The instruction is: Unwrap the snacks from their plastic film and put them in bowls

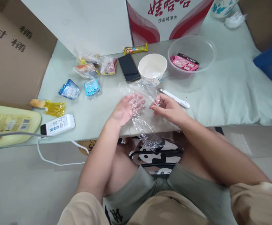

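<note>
A crumpled sheet of clear plastic film (143, 120) lies on the table's near edge and hangs over it. My left hand (126, 108) lies palm up with its fingers spread under part of the film. My right hand (166, 107) pinches the film's right side between thumb and fingers. A white paper bowl (152, 67) stands just behind the film. A white pen-shaped tool (174, 97) lies beside my right hand.
Several wrapped snacks (89, 70) lie at the left, with a black phone (128, 67). A clear plastic bowl (192, 51) holds pink packets. A white power adapter (57, 124) with cable, a yellow bottle (9, 125) and cardboard boxes (14, 53) sit left.
</note>
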The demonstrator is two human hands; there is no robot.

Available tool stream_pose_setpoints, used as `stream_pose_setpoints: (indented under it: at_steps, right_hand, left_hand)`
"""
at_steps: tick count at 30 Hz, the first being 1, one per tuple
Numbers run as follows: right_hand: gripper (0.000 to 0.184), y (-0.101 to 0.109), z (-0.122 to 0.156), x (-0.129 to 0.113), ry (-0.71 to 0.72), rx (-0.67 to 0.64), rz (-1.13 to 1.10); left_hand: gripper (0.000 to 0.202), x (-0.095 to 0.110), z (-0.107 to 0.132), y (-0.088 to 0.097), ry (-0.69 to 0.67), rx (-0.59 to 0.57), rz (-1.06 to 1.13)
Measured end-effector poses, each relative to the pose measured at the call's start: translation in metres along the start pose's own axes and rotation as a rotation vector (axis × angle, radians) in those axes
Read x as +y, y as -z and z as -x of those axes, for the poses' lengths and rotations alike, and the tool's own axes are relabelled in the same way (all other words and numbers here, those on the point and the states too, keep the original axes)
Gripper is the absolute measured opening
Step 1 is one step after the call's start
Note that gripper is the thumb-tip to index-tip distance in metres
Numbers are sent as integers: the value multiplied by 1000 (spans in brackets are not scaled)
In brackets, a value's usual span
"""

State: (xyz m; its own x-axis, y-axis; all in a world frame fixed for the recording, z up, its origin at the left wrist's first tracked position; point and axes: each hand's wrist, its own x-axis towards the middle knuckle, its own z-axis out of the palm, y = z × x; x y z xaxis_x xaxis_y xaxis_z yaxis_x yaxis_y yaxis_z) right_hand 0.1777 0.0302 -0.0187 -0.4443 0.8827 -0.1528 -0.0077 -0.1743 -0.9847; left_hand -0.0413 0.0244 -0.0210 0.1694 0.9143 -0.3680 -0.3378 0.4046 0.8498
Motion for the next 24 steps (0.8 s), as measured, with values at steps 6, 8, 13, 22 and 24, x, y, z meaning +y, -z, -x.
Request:
stream_pose_setpoints:
  at_steps: [6, 8, 13, 22, 24]
  right_hand:
    - [31, 3, 1, -2, -246, -72, -39]
    - [22, 3, 1, -1, -272, -61, -24]
    - [26, 3, 0, 0, -254, -19, -84]
    - [34, 8, 5, 4, -8, -99, -227]
    - [20, 9, 3, 6, -14, -90, -257]
  left_hand:
    - [32, -3, 1, -8, 21, 29, -196]
    - [40, 0, 3, -6, 52, 14, -225]
    - [48, 2, 7, 0, 126, -96, -387]
    - [40, 12, 16, 11, -67, -92, -215]
    - [31, 14, 17, 10, -125, -55, -136]
